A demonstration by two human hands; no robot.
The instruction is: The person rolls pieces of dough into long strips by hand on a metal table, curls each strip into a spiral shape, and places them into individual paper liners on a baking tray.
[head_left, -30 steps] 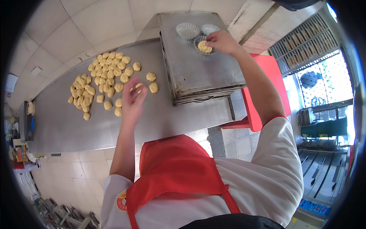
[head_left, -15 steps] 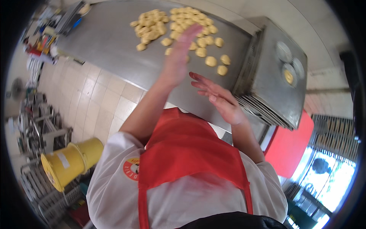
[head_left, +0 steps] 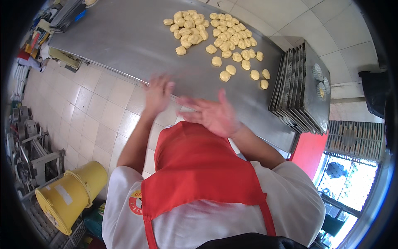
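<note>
My left hand (head_left: 158,96) hovers by the front edge of the steel table (head_left: 124,41), its fingers apart and somewhat blurred. To its right, in front of my red apron (head_left: 192,170), my right hand (head_left: 215,117) is spread with the thumb up and the fingers pointing left. Neither hand holds anything. Pale yellow dough pieces lie farther back on the table: one heap (head_left: 190,28) on the left, and a looser group (head_left: 233,35) on the right. Several single dough balls (head_left: 225,76) are scattered in front of these, beyond my hands.
A stack of metal baking trays (head_left: 304,89) stands at the table's right end, with fluted cups (head_left: 317,72) on top. Yellow buckets (head_left: 68,193) are at the lower left, beside metal racks. More trays (head_left: 66,18) sit at the far left end. Tiled floor (head_left: 93,103) runs along the table's front.
Both hands have drawn back toward my body; the left has come down and left from over the dough. The right has moved left and turned. The view has shifted, and the dough lies as before.
</note>
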